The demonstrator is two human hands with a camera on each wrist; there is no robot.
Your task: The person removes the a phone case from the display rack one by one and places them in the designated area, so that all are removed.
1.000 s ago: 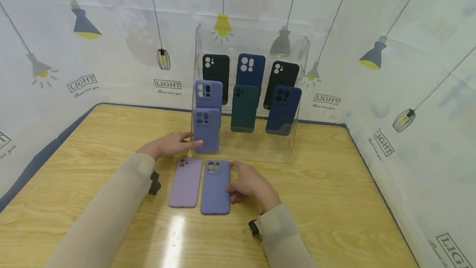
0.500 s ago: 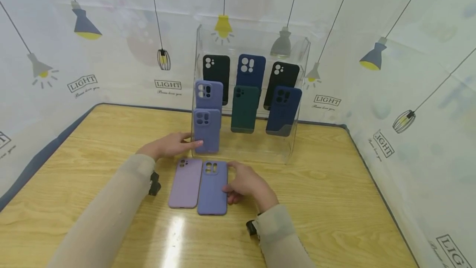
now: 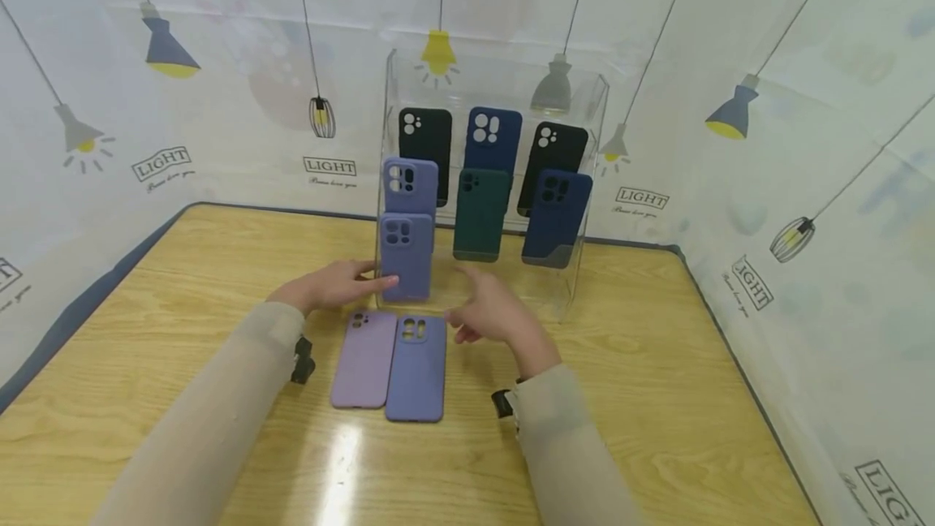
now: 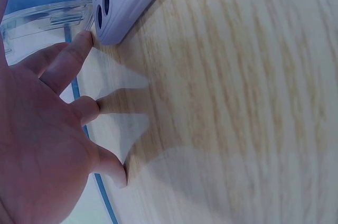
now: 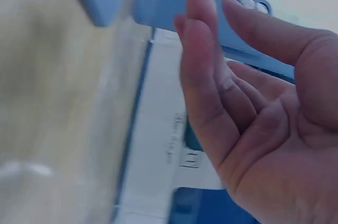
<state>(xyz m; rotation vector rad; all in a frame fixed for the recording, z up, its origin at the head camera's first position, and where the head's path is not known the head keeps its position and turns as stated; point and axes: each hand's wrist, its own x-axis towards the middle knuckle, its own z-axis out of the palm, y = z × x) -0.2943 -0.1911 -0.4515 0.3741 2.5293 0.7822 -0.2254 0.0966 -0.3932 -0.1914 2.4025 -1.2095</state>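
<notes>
Just beside right hand (image 3: pixel 497 311), periwinkle case (image 3: pixel 416 372)

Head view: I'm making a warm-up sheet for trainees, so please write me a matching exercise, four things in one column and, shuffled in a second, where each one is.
Things
1. green case
2. lilac case
3. left hand
4. yellow lamp

Places
A. printed on the backdrop
B. flat on the table
C. propped in the clear stand
D. at the stand's left edge

Pairs: 1-C, 2-B, 3-D, 4-A
</notes>
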